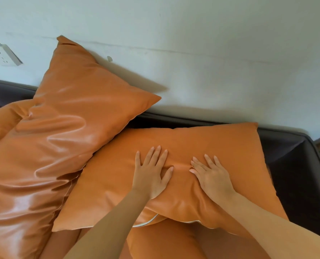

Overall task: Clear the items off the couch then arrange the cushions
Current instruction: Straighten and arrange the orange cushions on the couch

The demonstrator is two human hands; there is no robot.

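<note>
Fingers of the left hand (151, 171) and right hand (211, 176) lie spread and flat, palms pressing the orange cushion (220, 144), gripping nothing. It rests on the dark couch (293, 165); at its ten o'clock a glossier, creased cushion (65, 116) leans against the wall (211, 53).

A flat cushion (202, 143) lay at centre frame on the couch (295, 165), both hands (151, 174) (211, 176) resting side by side on it. A second cushion (76, 101) leaned at upper left against the wall (211, 43), its corner overlapping the first. A socket (3, 55) sat at far upper left.
</note>
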